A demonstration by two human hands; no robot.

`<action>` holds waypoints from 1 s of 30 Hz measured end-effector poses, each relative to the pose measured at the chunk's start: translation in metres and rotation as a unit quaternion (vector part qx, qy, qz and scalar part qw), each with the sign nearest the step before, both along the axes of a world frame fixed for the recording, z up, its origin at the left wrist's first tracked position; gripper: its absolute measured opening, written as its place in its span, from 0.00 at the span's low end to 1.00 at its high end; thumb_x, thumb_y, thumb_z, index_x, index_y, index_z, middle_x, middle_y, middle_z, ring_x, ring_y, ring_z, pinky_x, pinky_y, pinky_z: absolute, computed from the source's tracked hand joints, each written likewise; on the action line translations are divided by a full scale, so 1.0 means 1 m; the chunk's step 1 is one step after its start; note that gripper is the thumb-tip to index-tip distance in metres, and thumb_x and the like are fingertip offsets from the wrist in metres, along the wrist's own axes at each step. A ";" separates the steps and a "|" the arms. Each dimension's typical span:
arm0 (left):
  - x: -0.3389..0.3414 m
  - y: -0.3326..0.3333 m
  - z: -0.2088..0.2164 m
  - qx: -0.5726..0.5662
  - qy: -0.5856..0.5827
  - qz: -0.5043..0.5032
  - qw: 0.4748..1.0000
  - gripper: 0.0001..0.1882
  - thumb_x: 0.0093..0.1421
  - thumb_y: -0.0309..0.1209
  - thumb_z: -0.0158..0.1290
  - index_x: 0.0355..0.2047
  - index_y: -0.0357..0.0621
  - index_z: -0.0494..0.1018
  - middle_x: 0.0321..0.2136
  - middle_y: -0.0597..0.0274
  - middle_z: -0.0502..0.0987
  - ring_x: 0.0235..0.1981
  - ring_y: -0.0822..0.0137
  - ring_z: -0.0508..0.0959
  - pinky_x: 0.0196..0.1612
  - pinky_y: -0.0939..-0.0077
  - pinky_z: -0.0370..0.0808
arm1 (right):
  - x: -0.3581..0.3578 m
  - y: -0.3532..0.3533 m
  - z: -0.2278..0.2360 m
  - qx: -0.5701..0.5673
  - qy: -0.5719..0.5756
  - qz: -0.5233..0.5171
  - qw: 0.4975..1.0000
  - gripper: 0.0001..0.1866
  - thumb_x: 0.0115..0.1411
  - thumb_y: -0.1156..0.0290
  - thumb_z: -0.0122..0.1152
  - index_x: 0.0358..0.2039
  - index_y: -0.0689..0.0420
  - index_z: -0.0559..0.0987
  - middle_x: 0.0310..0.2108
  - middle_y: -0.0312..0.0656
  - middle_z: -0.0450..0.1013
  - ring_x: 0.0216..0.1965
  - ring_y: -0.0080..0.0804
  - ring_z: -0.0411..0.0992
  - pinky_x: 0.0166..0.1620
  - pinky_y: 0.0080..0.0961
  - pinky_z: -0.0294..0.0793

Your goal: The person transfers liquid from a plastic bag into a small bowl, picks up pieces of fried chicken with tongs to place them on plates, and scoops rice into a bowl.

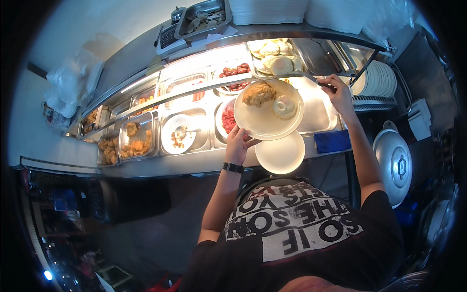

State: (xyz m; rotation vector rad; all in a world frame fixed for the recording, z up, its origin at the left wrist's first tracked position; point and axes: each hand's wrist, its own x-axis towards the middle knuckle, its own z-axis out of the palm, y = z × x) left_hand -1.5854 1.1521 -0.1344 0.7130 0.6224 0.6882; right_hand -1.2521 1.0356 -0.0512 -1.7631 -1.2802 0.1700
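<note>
My left hand (238, 146) grips the near-left rim of a white plate (265, 127). On that plate lie a browned, fried-looking piece of food (259, 94) and a pale, rounded portion (285, 106), perhaps rice or egg. My right hand (335, 91) is closed around the dark handle of a turner (309, 77). Its far end reaches into a tray of fried eggs (270, 48), beside a round egg (281, 64); whether it lifts that egg, I cannot tell. Below the held plate, a second white plate (279, 158) sits at the counter's near edge.
Metal food trays (138, 136) line the lit counter, one with a bowl and spoon (180, 134). A shelf edge (204, 87) crosses above them. Stacked plates (379, 80) stand at the right, above a lidded pot (396, 165). A blue cloth (332, 141) lies at the edge.
</note>
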 end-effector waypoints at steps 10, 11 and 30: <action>-0.003 -0.004 0.003 0.022 0.009 0.002 1.000 0.17 0.60 0.23 0.43 0.50 0.37 0.67 0.43 0.54 0.77 0.40 0.59 0.82 0.41 0.60 0.84 | 0.035 0.011 -0.018 0.001 0.074 0.040 0.996 0.14 0.54 0.81 0.62 0.42 0.57 0.83 0.31 0.31 0.71 0.29 0.17 0.64 0.34 0.16 0.65; -0.006 -0.005 0.005 0.024 0.011 0.003 1.000 0.17 0.60 0.23 0.43 0.51 0.37 0.67 0.43 0.54 0.77 0.39 0.59 0.82 0.41 0.61 0.84 | 0.037 0.012 -0.015 -0.009 0.079 0.041 0.996 0.14 0.54 0.80 0.62 0.42 0.57 0.83 0.31 0.31 0.71 0.28 0.17 0.63 0.34 0.15 0.65; -0.159 -0.073 -0.071 -0.015 0.127 0.225 0.966 0.20 0.57 0.18 0.45 0.52 0.34 0.67 0.42 0.52 0.77 0.38 0.60 0.82 0.33 0.67 0.84 | -0.019 -0.071 -0.074 -0.268 0.121 0.147 0.945 0.14 0.52 0.82 0.63 0.40 0.56 0.84 0.28 0.33 0.72 0.29 0.17 0.66 0.35 0.17 0.65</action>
